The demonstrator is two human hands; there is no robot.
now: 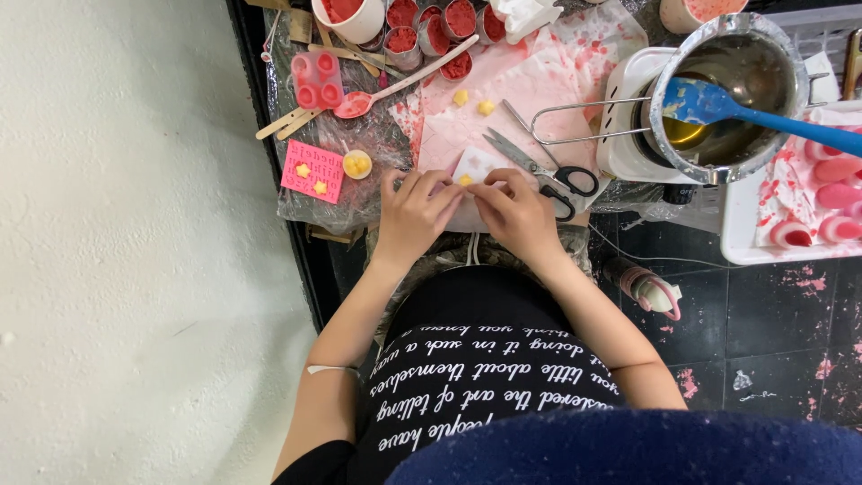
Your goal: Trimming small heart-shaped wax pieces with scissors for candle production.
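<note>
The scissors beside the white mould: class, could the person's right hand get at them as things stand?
Probably yes. The scissors lie flat right beside the right hand, handles nearest it, with nothing lying over them. That hand is busy at the white mould, though.

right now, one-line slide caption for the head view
Both hands, left and right, pinch a small white mould beside black-handled scissors on a pink-stained sheet.
</note>
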